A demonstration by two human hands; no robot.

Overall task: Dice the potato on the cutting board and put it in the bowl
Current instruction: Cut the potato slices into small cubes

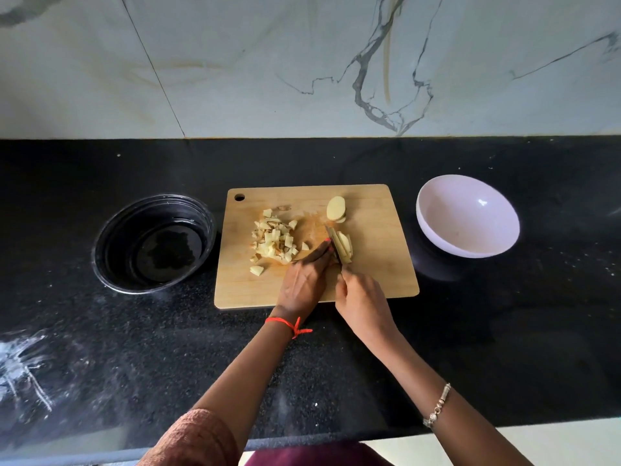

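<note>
- Right hand (361, 297) is wrapped around the handle of a knife (333, 242), whose blade points away from the person and rests against the left edge of the potato strips (346, 250).
- Left hand (302, 280) reaches forward with its fingers fairly straight, tips touching the strips just beside the blade (nails painted orange-red).
- The strips are pale yellow, long and thin, bunched side by side at the middle of the wooden cutting board (379, 270).
- A loose pile of diced potato (274, 242) lies on the board's left half; the cubes are uneven, and a few show brown skin.
- Some uncut oval slices (335, 207) are stacked near the board's far edge.
- A white bowl (467, 216) stands to the right of the board on the black bench (470, 331), with no potato in it.
- A dark glass bowl (111, 230) sits to the left of the board.
</note>
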